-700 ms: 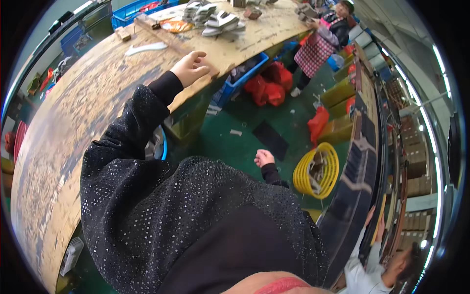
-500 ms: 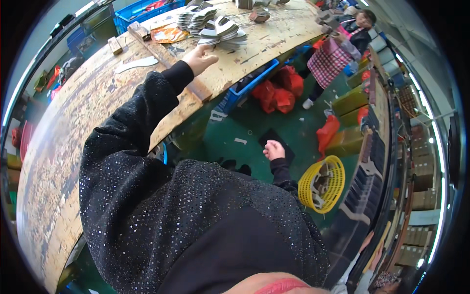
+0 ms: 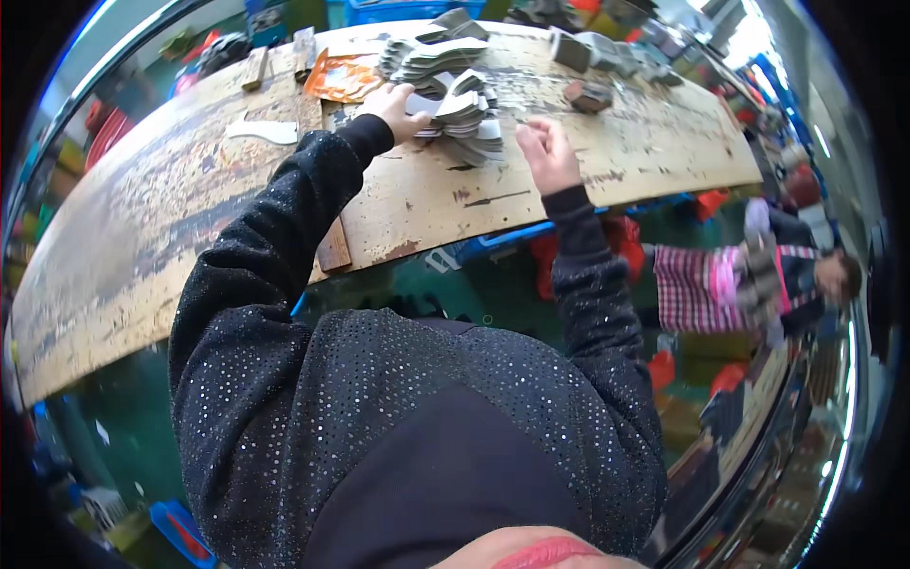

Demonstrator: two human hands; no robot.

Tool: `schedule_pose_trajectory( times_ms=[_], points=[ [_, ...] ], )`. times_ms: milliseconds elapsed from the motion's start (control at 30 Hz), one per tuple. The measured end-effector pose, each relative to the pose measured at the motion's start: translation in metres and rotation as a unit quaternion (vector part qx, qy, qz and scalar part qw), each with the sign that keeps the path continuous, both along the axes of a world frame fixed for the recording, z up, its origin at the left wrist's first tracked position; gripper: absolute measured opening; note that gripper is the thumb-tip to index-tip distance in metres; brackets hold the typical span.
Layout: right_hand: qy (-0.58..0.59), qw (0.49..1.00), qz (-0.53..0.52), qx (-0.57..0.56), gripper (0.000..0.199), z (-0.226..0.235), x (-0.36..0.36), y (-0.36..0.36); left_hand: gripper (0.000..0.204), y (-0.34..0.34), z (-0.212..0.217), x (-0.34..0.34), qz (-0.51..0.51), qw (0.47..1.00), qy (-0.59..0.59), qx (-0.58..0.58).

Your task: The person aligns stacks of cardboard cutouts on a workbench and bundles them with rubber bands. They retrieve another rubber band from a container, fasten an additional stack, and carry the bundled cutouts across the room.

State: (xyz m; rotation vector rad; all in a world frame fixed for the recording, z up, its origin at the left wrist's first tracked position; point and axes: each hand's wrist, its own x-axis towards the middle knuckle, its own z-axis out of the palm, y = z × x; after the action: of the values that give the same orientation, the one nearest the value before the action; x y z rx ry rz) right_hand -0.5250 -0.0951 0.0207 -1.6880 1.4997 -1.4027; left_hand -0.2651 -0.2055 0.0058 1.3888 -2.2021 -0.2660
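On the table, my left hand (image 3: 391,112) reaches to the left side of a pile of curved grey-and-white cut pieces (image 3: 464,112). Its thumb and fingers sit either side of the white edge of one piece. To the right of that pile, above the tabletop, my right hand (image 3: 550,156) is curled closed. Whatever its fingers may hold is too small to make out. Another stack of similar curved pieces (image 3: 438,59) lies just behind. An orange-and-clear plastic bag (image 3: 341,78) rests left of the stacks.
The worn wooden table (image 3: 190,190) carries a white curved piece (image 3: 263,130), a wooden strip (image 3: 334,248), a wooden block (image 3: 254,69) and a brown taped bundle (image 3: 588,96). Grey stacks (image 3: 607,52) line the far right. A person in a checked apron (image 3: 684,284) stands at right.
My view has turned toward the table. My right hand has risen from beside my body to over the tabletop near the pile. My left hand has closed in on the pile's edge.
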Motion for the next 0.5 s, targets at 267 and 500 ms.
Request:
schedule_pose_trajectory(
  times_ms=[267,500],
  points=[
    [0.403,0.899,0.016,0.17,0.072,0.041,0.045,-0.089,0.079,-0.023,-0.021,-0.006,0.091,0.939,0.184,0.276],
    [0.151,0.972,0.081,0.161,0.039,-0.014,0.003,-0.109,0.08,-0.041,-0.025,-0.008,0.075,0.925,0.119,0.353]
  ],
)
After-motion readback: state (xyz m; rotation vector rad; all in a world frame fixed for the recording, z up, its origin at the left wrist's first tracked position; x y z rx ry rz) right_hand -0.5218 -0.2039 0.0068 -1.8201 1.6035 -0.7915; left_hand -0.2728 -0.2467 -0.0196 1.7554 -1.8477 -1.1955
